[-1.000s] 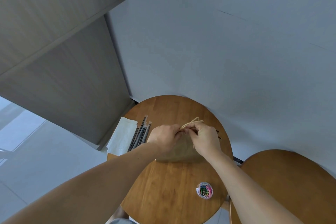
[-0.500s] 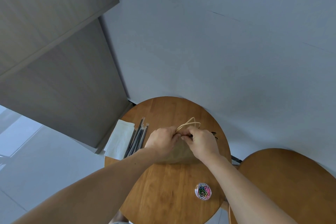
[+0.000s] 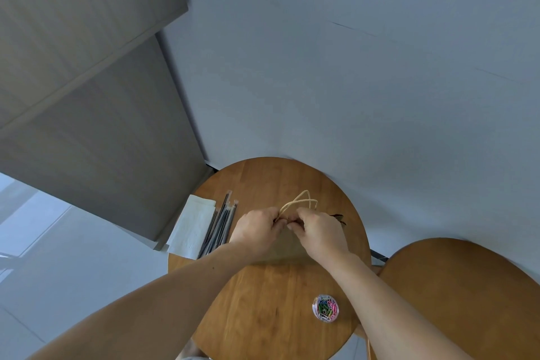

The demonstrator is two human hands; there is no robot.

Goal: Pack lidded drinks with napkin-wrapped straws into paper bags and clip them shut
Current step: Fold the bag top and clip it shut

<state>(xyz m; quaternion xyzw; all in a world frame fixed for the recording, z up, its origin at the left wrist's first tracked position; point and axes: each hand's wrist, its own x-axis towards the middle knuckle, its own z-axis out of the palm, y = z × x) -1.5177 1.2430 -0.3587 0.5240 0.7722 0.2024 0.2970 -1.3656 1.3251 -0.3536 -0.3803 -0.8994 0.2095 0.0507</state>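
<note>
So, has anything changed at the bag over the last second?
Hardly. The left hand and right hand keep pinching the top of the paper bag below its handles; only small finger movements show there. Nothing was picked up or let go. The straws, napkins and clip tub lie as before.

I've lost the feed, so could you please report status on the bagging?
Left hand and right hand pinching the paper bag top, under its handles. Bag on round table. Paper-clip tub near right, clear of bag.
</note>
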